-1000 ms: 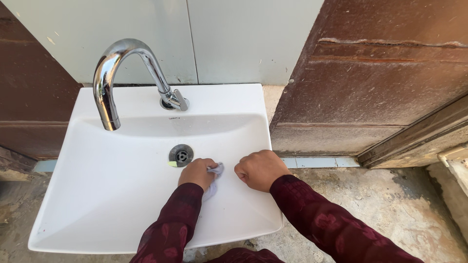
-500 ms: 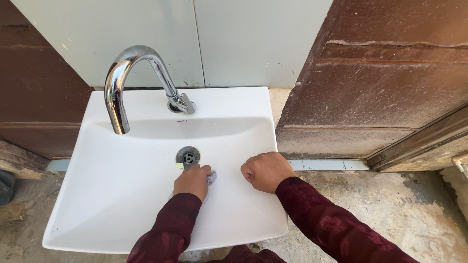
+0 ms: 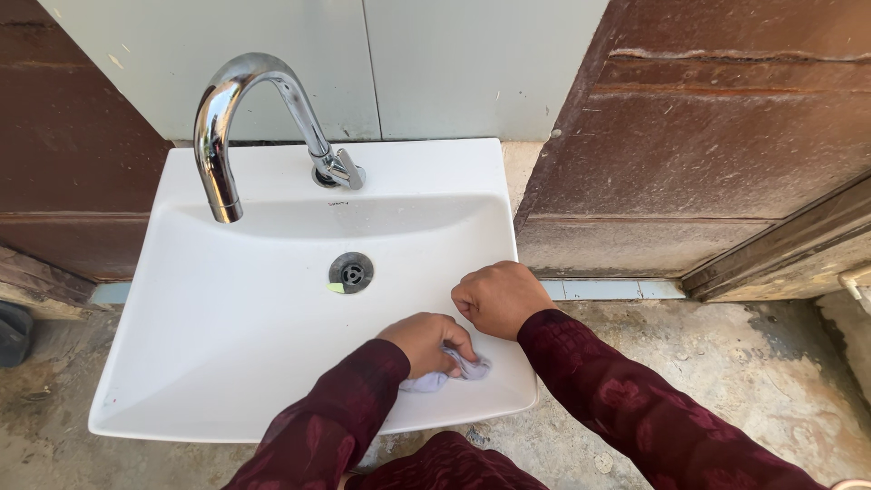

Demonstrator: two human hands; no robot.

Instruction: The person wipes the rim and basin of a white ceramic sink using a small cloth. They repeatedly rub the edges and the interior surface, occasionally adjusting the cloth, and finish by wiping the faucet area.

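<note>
My left hand [image 3: 424,341] presses a small pale cloth [image 3: 461,370] against the near right part of a white sink basin [image 3: 227,336]. The cloth shows as a crumpled bit under and beside my fingers. My right hand [image 3: 499,298] is a closed fist resting on the sink's right rim, holding nothing that I can see. Both arms wear dark red patterned sleeves.
A curved chrome tap [image 3: 238,118] stands at the back of the sink, with a round metal drain [image 3: 351,271] and a small yellow-green speck [image 3: 336,288] beside it. A rusty brown metal panel [image 3: 708,136] is to the right, over a rough concrete floor [image 3: 744,363].
My left hand has slid the cloth from beside the drain toward the near right corner of the basin. My right fist has stayed on the rim.
</note>
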